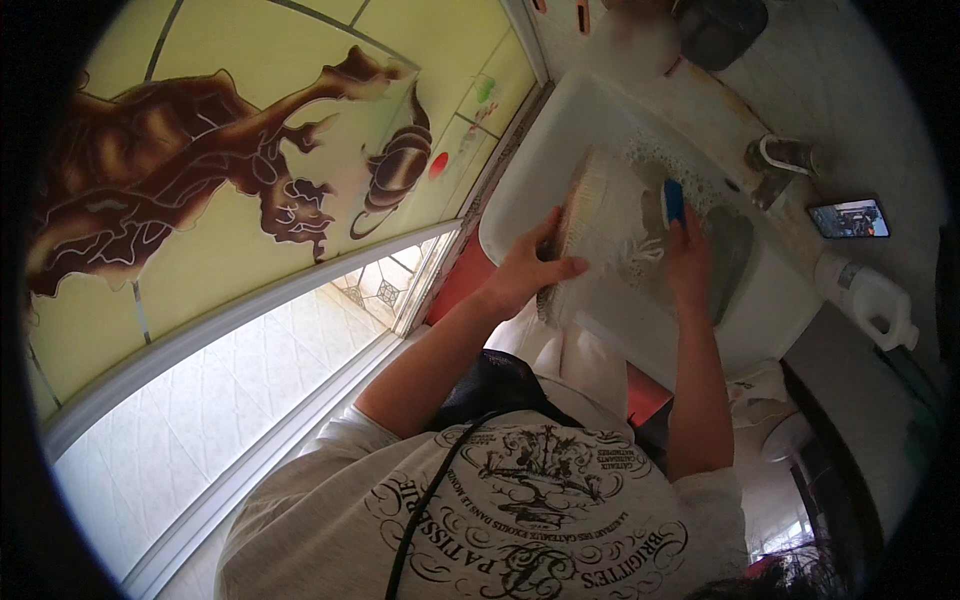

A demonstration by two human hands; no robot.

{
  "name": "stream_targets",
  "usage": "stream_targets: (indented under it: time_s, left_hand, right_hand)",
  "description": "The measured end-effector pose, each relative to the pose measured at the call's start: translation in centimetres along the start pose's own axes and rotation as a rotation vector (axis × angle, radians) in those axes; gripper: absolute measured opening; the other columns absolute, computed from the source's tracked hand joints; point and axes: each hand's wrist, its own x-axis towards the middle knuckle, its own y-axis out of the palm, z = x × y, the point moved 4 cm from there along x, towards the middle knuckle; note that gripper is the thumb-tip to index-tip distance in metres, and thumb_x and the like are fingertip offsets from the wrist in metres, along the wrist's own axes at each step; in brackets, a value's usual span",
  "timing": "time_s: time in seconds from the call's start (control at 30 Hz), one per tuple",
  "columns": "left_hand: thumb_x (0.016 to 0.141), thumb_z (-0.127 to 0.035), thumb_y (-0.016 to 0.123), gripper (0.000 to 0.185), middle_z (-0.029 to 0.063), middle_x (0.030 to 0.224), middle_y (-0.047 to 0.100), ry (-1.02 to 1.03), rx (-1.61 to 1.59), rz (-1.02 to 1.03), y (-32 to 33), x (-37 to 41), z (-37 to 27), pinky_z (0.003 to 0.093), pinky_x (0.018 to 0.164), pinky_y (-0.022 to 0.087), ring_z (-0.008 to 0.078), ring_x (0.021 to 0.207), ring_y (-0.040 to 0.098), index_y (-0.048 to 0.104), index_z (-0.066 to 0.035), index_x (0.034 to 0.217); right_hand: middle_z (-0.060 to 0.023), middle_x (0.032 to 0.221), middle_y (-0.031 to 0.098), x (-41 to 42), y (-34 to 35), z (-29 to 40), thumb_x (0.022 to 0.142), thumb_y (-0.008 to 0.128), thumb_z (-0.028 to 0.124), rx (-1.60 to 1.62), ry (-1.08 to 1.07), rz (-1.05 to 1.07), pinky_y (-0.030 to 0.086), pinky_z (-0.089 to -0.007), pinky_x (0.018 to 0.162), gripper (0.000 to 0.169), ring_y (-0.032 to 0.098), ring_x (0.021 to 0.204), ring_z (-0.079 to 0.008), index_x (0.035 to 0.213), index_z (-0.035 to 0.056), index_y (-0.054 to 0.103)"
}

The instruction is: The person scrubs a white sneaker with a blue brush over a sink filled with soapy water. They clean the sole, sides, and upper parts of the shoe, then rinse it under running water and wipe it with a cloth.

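A pale shoe (604,217) with white laces is tilted on its side over the white basin (517,180), its ribbed sole edge facing left. My left hand (536,266) grips the sole edge, thumb on the near side and fingers partly hidden behind it. In my right hand (688,251) is a small blue brush (674,201) with pale bristles, held beside the laces. Soapy water (686,172) with foam lies in the basin. A dark greenish flat shape (731,259), not clear enough to name, shows in the water right of my right hand.
A metal faucet (784,157) stands on the basin's right ledge. Beyond it lie a phone (851,219) with a lit screen and a white plastic jug (866,300). A dark container (724,30) is at the top. A yellow decorated panel (247,150) borders the left.
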Motion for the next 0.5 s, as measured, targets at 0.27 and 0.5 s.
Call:
stream_targets:
  time_s: [0.27, 0.5]
  left_hand:
    - [0.078, -0.029, 0.080, 0.112, 0.0209, 0.154, 0.031, -0.012, -0.113, 0.087, -0.9, 1.2, 0.7, 0.0325, 0.116, 0.024, 0.0265, 0.140, 0.034, 0.007, 0.011, 0.153]
    - [0.071, -0.026, 0.083, 0.119, 0.0222, 0.153, 0.032, -0.011, 0.079, 0.073, 0.2, 1.7, -0.4, 0.0322, 0.116, 0.023, 0.0273, 0.141, 0.034, 0.005, 0.011, 0.153]
  right_hand:
    - [-0.0143, 0.145, 0.052, -2.2, -0.8, -1.7, 0.104, 0.048, 0.031, 0.359, 0.308, 0.062, 0.043, -0.0364, 0.103, 0.046, 0.055, 0.126, -0.0245, 0.144, 0.0081, 0.049]
    - [-0.0111, 0.098, 0.071, -9.1, -6.1, 10.7, 0.098, 0.063, 0.023, 0.367, -0.166, 0.225, 0.051, -0.0286, 0.073, 0.040, 0.064, 0.082, -0.0128, 0.137, 0.0151, 0.059]
